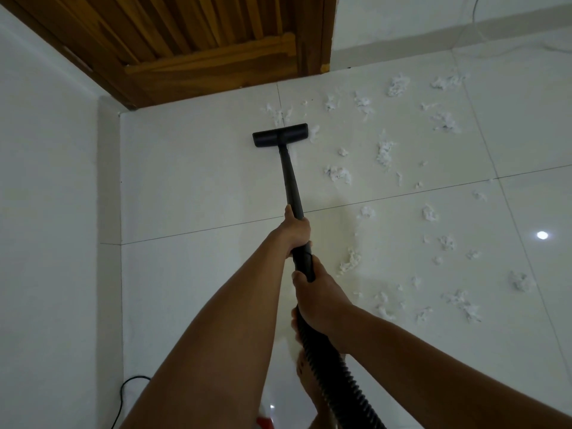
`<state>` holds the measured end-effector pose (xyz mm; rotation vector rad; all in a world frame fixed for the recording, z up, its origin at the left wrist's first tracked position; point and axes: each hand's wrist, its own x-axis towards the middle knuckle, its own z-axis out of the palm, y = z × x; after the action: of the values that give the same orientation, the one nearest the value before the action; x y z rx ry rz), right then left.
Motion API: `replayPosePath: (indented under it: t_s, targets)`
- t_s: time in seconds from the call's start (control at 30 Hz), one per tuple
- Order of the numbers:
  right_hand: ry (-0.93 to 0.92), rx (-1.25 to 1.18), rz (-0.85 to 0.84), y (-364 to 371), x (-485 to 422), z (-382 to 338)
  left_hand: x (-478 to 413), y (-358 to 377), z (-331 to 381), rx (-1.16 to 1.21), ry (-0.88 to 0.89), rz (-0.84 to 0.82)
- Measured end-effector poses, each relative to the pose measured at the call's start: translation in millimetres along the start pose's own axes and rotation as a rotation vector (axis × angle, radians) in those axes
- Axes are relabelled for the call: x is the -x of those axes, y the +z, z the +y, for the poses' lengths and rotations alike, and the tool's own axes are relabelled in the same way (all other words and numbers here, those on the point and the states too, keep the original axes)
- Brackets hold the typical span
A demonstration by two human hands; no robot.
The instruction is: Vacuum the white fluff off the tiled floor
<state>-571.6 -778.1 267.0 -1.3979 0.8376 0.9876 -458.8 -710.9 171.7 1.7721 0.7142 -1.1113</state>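
Floor (pixel 201 187) — glossy white tiles, fluff (pixel 385 150) scattered toward right edge; left hand (pixel 295 230) and right hand (pixel 318 298) had fingers clamped round wand (pixel 289 178).

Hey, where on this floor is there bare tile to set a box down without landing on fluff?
The bare stretch is the tiles left of the vacuum wand, bordered by the white wall and the wooden door. Right of the wand is crowded: white fluff lies scattered from the door back to beside the right hand.
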Motion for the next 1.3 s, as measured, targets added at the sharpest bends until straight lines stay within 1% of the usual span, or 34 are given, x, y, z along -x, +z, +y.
replayPosePath:
  t_s: [0.7, 1.03, 1.3]
  targets:
    - [-0.009, -0.021, 0.011, -4, -54, -60, -54, -29, 55, -0.016, 0.021, 0.027]
    - [-0.021, -0.033, -0.001, -5, -70, -79, -71, -39, 73, -0.073, 0.048, 0.036]
    - [-0.013, -0.05, -0.002, -6, -84, -97, -85, -47, 88, -0.036, 0.044, 0.041]
